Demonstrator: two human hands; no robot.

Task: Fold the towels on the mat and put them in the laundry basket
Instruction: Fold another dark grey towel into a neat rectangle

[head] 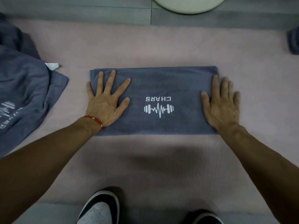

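A grey-blue towel lies folded into a flat rectangle in the middle of the pink mat, its white dumbbell logo facing up. My left hand rests flat on the towel's left end, fingers spread. My right hand lies flat over the towel's right edge, fingers together and partly on the mat. Neither hand grips anything. A pale round rim, possibly the laundry basket, shows at the top edge.
A heap of unfolded grey-blue towels sits on the mat at the left. Another dark towel peeks in at the right edge. My shoes stand at the mat's near edge. Grey floor lies beyond the mat.
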